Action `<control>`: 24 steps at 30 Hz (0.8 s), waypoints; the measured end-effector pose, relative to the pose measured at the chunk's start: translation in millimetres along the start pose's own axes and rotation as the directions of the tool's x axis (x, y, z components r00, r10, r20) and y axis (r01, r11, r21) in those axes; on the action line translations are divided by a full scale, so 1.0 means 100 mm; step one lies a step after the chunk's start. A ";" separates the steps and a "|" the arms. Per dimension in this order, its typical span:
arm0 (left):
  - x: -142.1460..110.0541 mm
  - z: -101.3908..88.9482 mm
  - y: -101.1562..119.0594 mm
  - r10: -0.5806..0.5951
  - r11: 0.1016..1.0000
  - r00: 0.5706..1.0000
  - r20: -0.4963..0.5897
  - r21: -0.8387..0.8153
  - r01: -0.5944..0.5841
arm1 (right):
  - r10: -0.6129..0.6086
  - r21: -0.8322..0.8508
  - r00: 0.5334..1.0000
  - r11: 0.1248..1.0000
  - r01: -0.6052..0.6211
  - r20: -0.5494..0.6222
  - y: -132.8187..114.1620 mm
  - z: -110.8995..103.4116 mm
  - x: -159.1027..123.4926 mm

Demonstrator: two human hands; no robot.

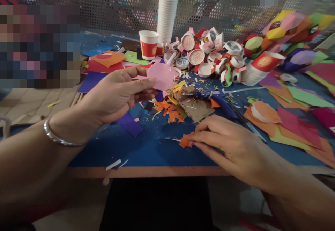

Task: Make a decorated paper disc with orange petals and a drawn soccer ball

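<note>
Between the thumb and fingers of my left hand (112, 91) is a pink paper disc (162, 76), held up above the table. A white rim shows along the disc's right edge, partly hidden behind it. My right hand (230, 143) pinches a small jagged orange paper piece (186, 140) low over the blue tabletop (146, 154). A thin pale strip lies by the orange piece's left side. Beyond the hands sit a brown cardboard piece (195, 107) and a heap of orange and yellow paper scraps (172, 110).
A tall stack of paper cups (167, 14) stands at the back beside a single cup (149, 45). Cut cup bottoms (205, 54) are piled at centre back. A tilted cup stack (261, 69), a glue gun (225, 103) and coloured paper sheets (298, 126) lie to the right.
</note>
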State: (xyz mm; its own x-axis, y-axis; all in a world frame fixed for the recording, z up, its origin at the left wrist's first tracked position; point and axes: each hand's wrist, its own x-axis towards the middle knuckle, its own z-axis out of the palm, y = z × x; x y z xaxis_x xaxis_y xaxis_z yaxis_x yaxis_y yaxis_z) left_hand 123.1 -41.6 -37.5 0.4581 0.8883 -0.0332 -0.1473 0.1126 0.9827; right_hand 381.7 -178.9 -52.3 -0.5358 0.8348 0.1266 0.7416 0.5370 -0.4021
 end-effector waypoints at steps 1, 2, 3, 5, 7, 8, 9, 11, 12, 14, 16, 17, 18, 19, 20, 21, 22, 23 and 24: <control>0.00 0.01 0.00 -0.001 1.000 1.000 0.000 0.005 0.001 | 0.003 0.001 1.000 1.000 -0.003 -0.009 0.00 0.01 -0.02; 0.00 0.01 0.01 0.002 1.000 1.000 0.000 0.012 -0.002 | 0.006 0.005 1.000 1.000 -0.006 -0.023 0.00 0.02 -0.04; 0.00 0.01 0.01 0.007 1.000 1.000 0.000 0.018 -0.007 | 0.009 0.010 0.999 1.000 -0.008 -0.035 0.00 0.03 -0.06; 0.00 0.01 0.02 0.015 0.999 1.000 0.002 0.029 -0.015 | 0.011 0.021 0.998 1.000 -0.010 -0.055 0.01 0.06 -0.08; 0.00 0.01 0.02 0.021 0.999 1.000 0.008 0.032 -0.022 | 0.004 0.023 0.997 1.000 -0.003 -0.073 0.03 0.08 -0.08; 0.00 0.01 0.01 0.021 0.999 1.000 0.014 0.032 -0.021 | 0.001 0.019 0.997 1.000 0.001 -0.080 0.04 0.09 -0.08; 0.00 0.01 0.01 0.025 0.999 0.999 0.019 0.032 -0.026 | 0.002 0.009 0.996 1.000 -0.001 -0.089 0.05 0.09 -0.08; 0.00 0.01 0.00 0.030 0.999 0.999 0.024 0.036 -0.031 | 0.018 -0.021 0.994 1.000 -0.020 -0.111 0.07 0.10 -0.06; 0.00 0.01 0.00 0.028 0.999 0.999 0.023 0.037 -0.029 | 0.029 -0.034 0.992 0.999 -0.033 -0.123 0.07 0.10 -0.06; 0.00 0.02 0.00 0.023 0.999 1.000 0.015 0.034 -0.023 | 0.050 -0.043 0.988 0.997 -0.057 -0.147 0.07 0.10 -0.06; 0.00 0.02 0.01 0.021 0.999 1.000 0.008 0.031 -0.022 | 0.064 -0.029 0.986 0.997 -0.070 -0.156 0.05 0.10 -0.06; 0.00 0.02 0.00 0.021 0.999 1.000 0.007 0.034 -0.021 | 0.071 -0.019 0.986 0.997 -0.075 -0.151 0.04 0.11 -0.06; -0.01 0.02 0.00 0.018 0.999 1.000 0.009 0.039 -0.018 | 0.077 -0.008 0.987 0.997 -0.079 -0.140 0.03 0.11 -0.06; -0.01 0.02 -0.01 0.011 0.999 1.000 0.015 0.043 -0.012 | 0.081 0.002 0.989 0.997 -0.082 -0.126 0.02 0.11 -0.06; -0.01 0.03 -0.02 0.002 0.999 1.000 0.025 0.044 -0.003 | 0.084 0.009 0.990 0.996 -0.084 -0.111 0.02 0.11 -0.05; -0.01 0.03 -0.03 -0.007 0.999 0.999 0.038 0.046 0.005 | 0.085 0.013 0.991 0.996 -0.085 -0.099 0.01 0.11 -0.04; -0.02 0.03 -0.04 -0.019 0.999 0.998 0.057 0.052 0.016 | 0.085 0.017 0.992 0.996 -0.084 -0.088 0.01 0.10 -0.03; -0.02 0.04 -0.05 -0.036 0.998 0.996 0.079 0.063 0.031 | 0.086 0.020 0.993 0.996 -0.084 -0.082 0.01 0.10 -0.01; -0.02 0.05 -0.06 -0.053 0.996 0.993 0.101 0.076 0.046 | 0.085 0.022 0.994 0.996 -0.083 -0.076 0.01 0.09 0.00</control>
State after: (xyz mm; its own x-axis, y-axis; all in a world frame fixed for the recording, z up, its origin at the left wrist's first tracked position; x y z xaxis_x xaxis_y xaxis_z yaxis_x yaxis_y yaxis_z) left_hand 127.1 -46.3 -42.1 0.5513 0.8316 -0.0670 -0.0591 0.1191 0.9911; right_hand 378.6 -179.2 -61.0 -0.4390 0.8841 0.1602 0.7744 0.4628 -0.4315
